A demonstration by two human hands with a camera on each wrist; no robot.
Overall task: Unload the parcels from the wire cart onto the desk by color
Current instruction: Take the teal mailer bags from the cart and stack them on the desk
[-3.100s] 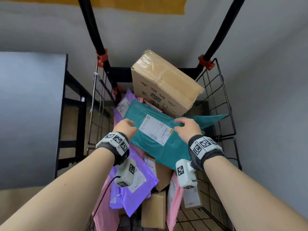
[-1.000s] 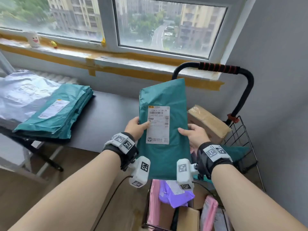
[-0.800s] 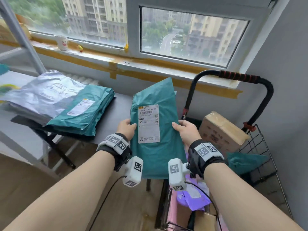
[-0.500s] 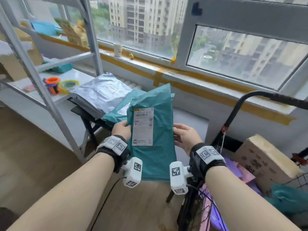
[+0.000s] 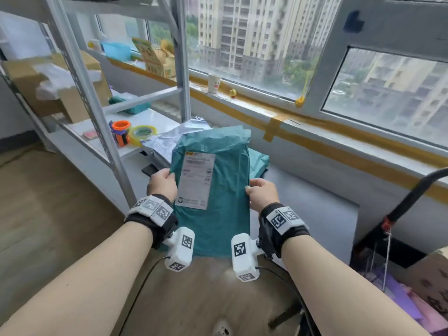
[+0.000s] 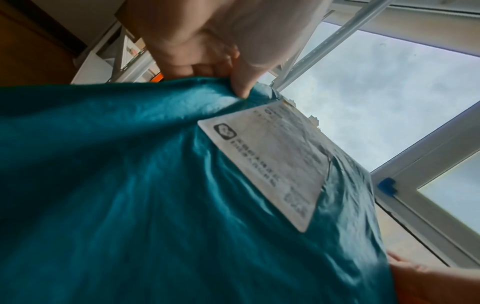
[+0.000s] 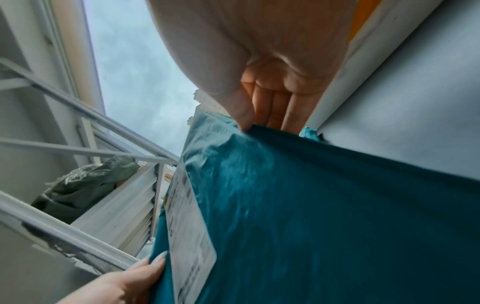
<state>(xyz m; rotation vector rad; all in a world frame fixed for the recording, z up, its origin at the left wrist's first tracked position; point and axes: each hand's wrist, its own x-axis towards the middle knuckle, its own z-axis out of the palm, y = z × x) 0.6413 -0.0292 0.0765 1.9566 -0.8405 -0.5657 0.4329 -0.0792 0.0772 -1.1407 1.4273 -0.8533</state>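
Note:
A teal mailer bag [image 5: 225,185] with a white shipping label [image 5: 196,180] hangs upright in the air before me. My left hand [image 5: 162,183] pinches its left edge, thumb on the front [image 6: 241,82]. My right hand [image 5: 261,194] pinches the right edge [image 7: 246,115]. Behind the bag, on the grey desk [image 5: 315,202], lies a teal parcel pile [image 5: 258,162], mostly hidden, beside a silver parcel pile [image 5: 174,139]. The wire cart [image 5: 397,229] shows at the right edge with a brown box [image 5: 434,277] and purple parcels [image 5: 397,297].
A metal shelving rack [image 5: 97,112] stands left of the desk, holding tape rolls [image 5: 143,133], an orange dispenser [image 5: 121,130] and cardboard boxes [image 5: 55,88]. The window sill [image 5: 291,117] runs behind the desk. Wooden floor [image 5: 48,214] lies below left.
I have turned left from the cart toward the desk, carrying the teal bag upright in both hands. The rack and the sorted piles have come into view; the cart has slid to the right edge.

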